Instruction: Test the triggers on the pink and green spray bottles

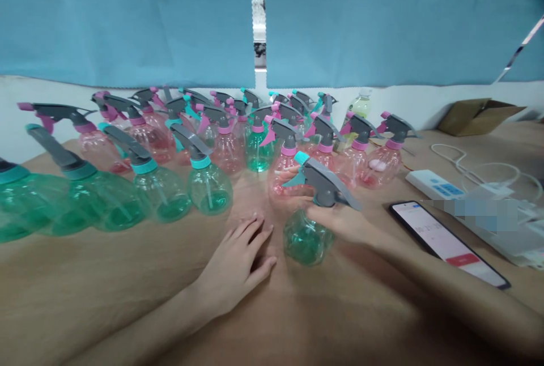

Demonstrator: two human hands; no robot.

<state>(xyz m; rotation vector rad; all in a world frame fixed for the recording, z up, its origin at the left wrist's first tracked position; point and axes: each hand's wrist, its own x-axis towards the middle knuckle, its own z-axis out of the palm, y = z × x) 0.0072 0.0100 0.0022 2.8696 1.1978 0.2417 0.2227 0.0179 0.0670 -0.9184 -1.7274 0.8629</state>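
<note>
My right hand (342,221) is wrapped around the neck of a green spray bottle (306,241) with a grey and teal trigger head. That bottle is slightly tilted, and I cannot tell whether its base touches the table. Palm down on the brown table surface (178,292) lies my left hand (238,258), fingers stretched out, holding nothing. Just behind the held bottle stands a pink spray bottle (283,170), partly covered by my right fingers. To the left, a green spray bottle (211,190) ends a row of similar ones with teal collars.
Pink and green spray bottles crowd the back of the table, including a pink one (380,165) at the right. A phone (448,244) lies right of my right arm, beside a white power strip (437,184) with cables. Farther back sits an open cardboard box (478,116).
</note>
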